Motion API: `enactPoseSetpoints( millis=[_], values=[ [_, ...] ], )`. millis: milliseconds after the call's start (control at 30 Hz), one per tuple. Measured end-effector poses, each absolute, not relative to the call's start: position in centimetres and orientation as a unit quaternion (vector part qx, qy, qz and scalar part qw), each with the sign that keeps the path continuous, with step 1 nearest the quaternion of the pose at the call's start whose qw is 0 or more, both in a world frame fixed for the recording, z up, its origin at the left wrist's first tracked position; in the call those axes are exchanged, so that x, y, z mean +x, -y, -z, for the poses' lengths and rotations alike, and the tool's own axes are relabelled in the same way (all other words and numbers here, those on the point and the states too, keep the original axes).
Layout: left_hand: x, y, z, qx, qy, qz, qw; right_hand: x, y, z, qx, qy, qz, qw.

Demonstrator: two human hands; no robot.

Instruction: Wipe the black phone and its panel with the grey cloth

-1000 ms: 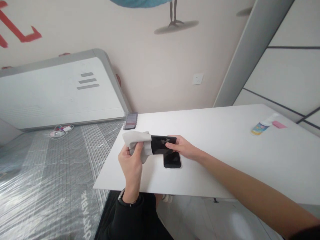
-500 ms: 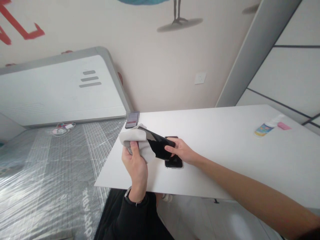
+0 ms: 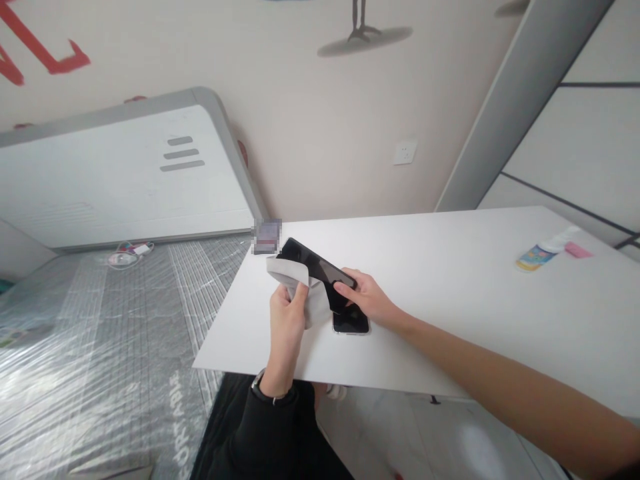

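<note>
A black phone (image 3: pixel 320 268) is tilted above the table, with its far edge raised. My right hand (image 3: pixel 373 301) grips its right end, thumb on the near face and fingers behind. In my left hand (image 3: pixel 289 312) is a light grey cloth (image 3: pixel 289 269), pinched under the thumb and wrapped over the phone's left part. Part of the cloth hangs below the phone. Beneath my right hand, a second phone (image 3: pixel 351 321) in a clear case lies on the white table (image 3: pixel 440 287), its upper part hidden by the held phone.
A pixelated device (image 3: pixel 267 237) lies at the table's far left corner. Over on the right are a white spray bottle (image 3: pixel 540 255) with a colourful label and a pink item (image 3: pixel 579 250). A plastic-covered mattress (image 3: pixel 120 333) with a cable bundle (image 3: pixel 130 255) adjoins the left.
My left hand and the cloth have moved right along the phone, uncovering its upper left corner. The phone has tilted, its near face now less visible. The view has shifted slightly.
</note>
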State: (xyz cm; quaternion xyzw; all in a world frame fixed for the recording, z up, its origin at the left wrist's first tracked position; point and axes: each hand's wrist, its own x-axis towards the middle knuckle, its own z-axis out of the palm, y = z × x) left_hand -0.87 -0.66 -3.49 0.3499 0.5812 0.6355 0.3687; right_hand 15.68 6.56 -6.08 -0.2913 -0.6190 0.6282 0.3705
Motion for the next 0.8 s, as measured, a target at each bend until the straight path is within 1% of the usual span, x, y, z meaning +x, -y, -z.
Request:
enactPoseSetpoints(
  millis=[100, 233, 300, 367, 567, 667, 800],
  values=[
    [-1.0, 0.4, 3.5, 0.312, -0.573, -0.656, 0.380, 15.8, -6.2, 5.7, -0.281, 0.646, -0.619, 0.347],
    [-1.5, 0.0, 3.0, 0.271, -0.539, -0.734, 0.312, 16.0, -5.8, 4.8, -0.240, 0.687, -0.614, 0.306],
    [-1.7, -0.1, 2.7, 0.256, -0.518, -0.765, 0.283, 16.0, -5.6, 4.5, -0.225, 0.697, -0.609, 0.304],
    [-1.7, -0.2, 2.5, 0.241, -0.495, -0.787, 0.278, 16.0, -5.5, 4.4, -0.218, 0.700, -0.607, 0.307],
    [-1.7, -0.4, 2.3, 0.268, -0.430, -0.808, 0.301, 15.9, -5.6, 4.6, -0.234, 0.703, -0.592, 0.317],
    [-2.1, -0.2, 2.1, 0.294, -0.407, -0.788, 0.356, 16.0, -5.6, 4.4, -0.234, 0.706, -0.584, 0.324],
    [-2.4, 0.0, 2.2, 0.295, -0.427, -0.741, 0.427, 16.1, -5.4, 4.4, -0.238, 0.709, -0.588, 0.308]
  ],
)
